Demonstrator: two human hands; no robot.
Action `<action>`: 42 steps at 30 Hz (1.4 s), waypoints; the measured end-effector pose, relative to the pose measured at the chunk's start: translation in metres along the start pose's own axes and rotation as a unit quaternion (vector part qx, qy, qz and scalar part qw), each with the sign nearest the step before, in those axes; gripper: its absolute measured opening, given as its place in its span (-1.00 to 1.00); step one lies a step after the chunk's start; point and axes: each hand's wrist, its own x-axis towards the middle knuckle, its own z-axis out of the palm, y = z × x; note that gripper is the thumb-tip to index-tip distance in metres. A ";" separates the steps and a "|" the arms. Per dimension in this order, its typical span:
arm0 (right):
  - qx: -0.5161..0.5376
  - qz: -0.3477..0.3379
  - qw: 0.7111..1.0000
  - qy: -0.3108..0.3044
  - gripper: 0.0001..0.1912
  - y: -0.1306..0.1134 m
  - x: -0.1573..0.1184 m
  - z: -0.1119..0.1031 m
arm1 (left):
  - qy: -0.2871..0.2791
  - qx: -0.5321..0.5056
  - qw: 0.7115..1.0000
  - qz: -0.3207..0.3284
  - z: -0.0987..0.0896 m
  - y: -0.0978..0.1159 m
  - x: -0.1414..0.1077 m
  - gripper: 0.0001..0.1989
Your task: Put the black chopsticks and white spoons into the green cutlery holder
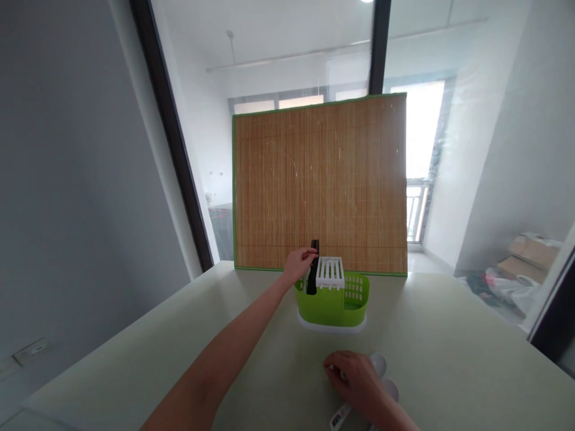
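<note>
A green basket with a white base stands on the pale table, and a white slatted rack sits on its top. My left hand pinches a long black item at the basket's left end, beside the rack. The lower part of this item is at the basket's rim. Nearer to me, my right hand rests over white spoon-like utensils on the table, its fingers curled. Whether its fingers grip one of them is hidden.
Behind the basket a bamboo mat with green edging stands upright at the back edge of the table. Beyond are glass panels with dark frames. Cardboard and bags lie at the far right.
</note>
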 end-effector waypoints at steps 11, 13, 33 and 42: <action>-0.060 0.095 0.983 0.149 -0.81 0.017 0.003 -0.032 | 0.053 0.074 0.995 0.033 0.017 0.010 -0.125 -0.78; -0.059 0.113 0.977 0.170 -0.80 0.021 0.002 -0.034 | 0.020 0.067 0.997 0.010 0.033 0.011 -0.153 -0.82; 0.024 0.160 0.946 0.281 -0.73 0.029 0.001 -0.042 | -0.253 0.224 0.941 0.015 0.141 -0.009 -0.173 -0.82; 0.015 0.164 0.945 0.282 -0.69 0.028 0.002 -0.040 | -0.120 0.192 0.974 0.008 0.102 -0.003 -0.163 -0.76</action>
